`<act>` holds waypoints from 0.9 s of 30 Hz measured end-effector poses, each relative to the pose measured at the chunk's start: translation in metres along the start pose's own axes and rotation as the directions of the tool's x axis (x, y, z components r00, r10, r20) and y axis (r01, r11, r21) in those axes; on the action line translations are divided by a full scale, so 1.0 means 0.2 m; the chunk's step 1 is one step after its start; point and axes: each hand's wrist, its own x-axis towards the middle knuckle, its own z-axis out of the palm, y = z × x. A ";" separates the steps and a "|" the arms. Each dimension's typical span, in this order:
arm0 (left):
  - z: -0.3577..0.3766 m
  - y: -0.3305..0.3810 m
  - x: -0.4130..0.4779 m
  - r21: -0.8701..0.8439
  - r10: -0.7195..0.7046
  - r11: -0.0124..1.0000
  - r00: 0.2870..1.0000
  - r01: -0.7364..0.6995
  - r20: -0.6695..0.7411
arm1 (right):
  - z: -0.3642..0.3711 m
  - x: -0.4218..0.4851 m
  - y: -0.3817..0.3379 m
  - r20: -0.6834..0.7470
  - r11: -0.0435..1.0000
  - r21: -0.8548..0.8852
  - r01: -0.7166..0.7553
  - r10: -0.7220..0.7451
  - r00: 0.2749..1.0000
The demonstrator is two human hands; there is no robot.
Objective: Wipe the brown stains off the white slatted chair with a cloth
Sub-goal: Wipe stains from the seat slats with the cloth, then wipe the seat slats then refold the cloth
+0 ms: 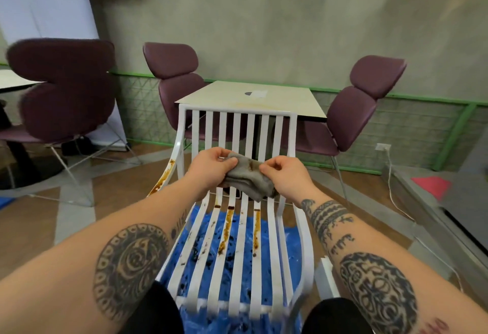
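Table (290,101) and purple chairs (182,91) stand behind slatted chair (236,127).

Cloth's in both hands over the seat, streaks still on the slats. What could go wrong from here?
1. The cloth, held by the left hand and right hand, already carries a brown patch; wiping with that face may smear rather than lift.
2. Residue from the seat-slat stains could drip through the gaps onto the blue sheet.
3. The arm-rail streak is easily missed.
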 end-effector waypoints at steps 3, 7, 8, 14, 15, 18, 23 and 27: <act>0.01 0.00 -0.01 0.035 -0.015 0.999 0.999 0.016 -0.050 | 0.02 -0.01 -0.01 -0.074 0.999 -0.038 -0.004 0.001 0.997; 0.05 -0.06 0.02 -0.019 -0.086 0.996 0.994 0.085 -0.073 | 0.11 -0.05 0.07 -0.070 0.999 -0.005 0.043 -0.043 0.997; 0.06 -0.08 0.04 -0.044 -0.107 0.994 0.992 0.104 -0.071 | 0.15 -0.05 0.10 -0.031 0.999 0.008 0.053 -0.053 0.998; 0.22 -0.27 0.15 -0.160 -0.296 0.944 0.954 0.287 -0.036 | 0.35 -0.05 0.36 0.122 0.995 -0.028 0.100 -0.096 0.988; 0.25 -0.30 0.18 -0.193 -0.328 0.927 0.945 0.320 -0.007 | 0.39 -0.04 0.41 0.139 0.996 -0.018 0.084 -0.081 0.987; 0.33 -0.42 0.26 -0.223 -0.411 0.883 0.910 0.413 0.054 | 0.49 -0.02 0.57 0.122 0.995 -0.081 0.051 -0.041 0.992; 0.42 -0.70 0.50 -0.113 -0.498 0.850 0.856 0.514 0.139 | 0.64 0.14 0.80 0.014 0.995 -0.083 -0.052 0.053 0.998; 0.49 -0.92 0.69 -0.133 -0.556 0.770 0.759 0.624 0.339 | 0.75 0.39 0.99 -0.069 0.935 0.041 -0.352 0.354 0.933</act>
